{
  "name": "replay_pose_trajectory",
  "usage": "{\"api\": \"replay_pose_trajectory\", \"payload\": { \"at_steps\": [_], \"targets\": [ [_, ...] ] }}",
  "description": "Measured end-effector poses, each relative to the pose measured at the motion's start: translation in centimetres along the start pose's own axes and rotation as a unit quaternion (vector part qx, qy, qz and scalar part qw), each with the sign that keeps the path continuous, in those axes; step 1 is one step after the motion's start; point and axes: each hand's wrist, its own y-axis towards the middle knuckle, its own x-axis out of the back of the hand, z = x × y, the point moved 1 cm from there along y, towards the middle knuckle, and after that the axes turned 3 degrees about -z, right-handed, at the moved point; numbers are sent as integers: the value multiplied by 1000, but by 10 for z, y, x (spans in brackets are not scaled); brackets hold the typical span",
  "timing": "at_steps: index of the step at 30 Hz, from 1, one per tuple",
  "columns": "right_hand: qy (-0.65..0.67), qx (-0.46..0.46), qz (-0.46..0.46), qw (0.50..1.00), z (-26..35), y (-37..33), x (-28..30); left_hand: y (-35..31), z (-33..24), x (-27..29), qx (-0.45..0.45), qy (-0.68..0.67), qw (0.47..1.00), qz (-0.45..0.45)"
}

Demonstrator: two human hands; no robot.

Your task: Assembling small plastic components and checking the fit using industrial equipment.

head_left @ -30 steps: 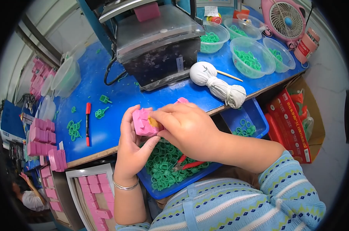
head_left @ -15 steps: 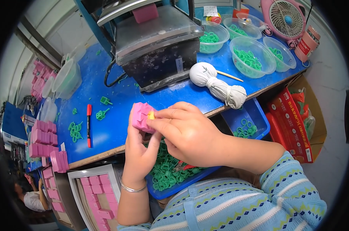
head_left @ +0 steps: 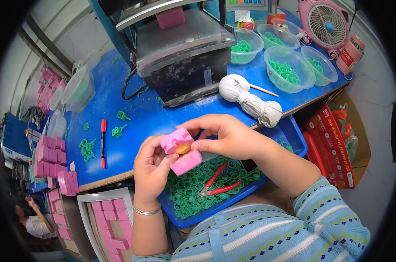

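Note:
A pink rubber mould [head_left: 175, 140] is spread apart into two halves above the table's front edge. Between the halves shows an orange-yellow piece [head_left: 183, 149] whose kind I cannot make out. My left hand [head_left: 151, 172] grips the mould from the left, its thumb pressed by the opening. From the right, my right hand [head_left: 235, 135] holds the mould, fingers behind the upper half and thumb at the gap. Below my hands is a blue tray [head_left: 177, 223] full of green wax ring patterns [head_left: 187, 196]. Red-handled cutters [head_left: 224, 188] lie on top of them.
A black machine [head_left: 187, 78] stands on the blue table, beside a tied white cloth bundle [head_left: 250, 102]. Clear bowls [head_left: 290, 83] of green pieces and a pink fan [head_left: 328, 24] are at the far right. Pink moulds [head_left: 49, 157] are stacked left, near a red marker [head_left: 103, 144].
The mould, closed up around a yellow bit before, is now pulled apart into two halves. My right hand has shifted from pinching at the yellow bit to holding the mould's side, uncovering the cutters.

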Motion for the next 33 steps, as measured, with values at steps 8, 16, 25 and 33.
{"api": "replay_pose_trajectory", "payload": {
  "at_steps": [8,16,25,33],
  "targets": [
    [-411,268,-55,870,-10,2,-7,2,-9,-14,20,30,999,-22],
    [-252,151,-11,956,-7,-10,-2,-12,-6,-15,19,-3,1000,-2],
    [-115,138,-92,979,-17,-45,-15,-39,-12,-43,90,-164,982,-28],
    [-239,198,-86,947,-8,-56,-22,-50,-18,-48,80,-266,961,7]
  ]
}}
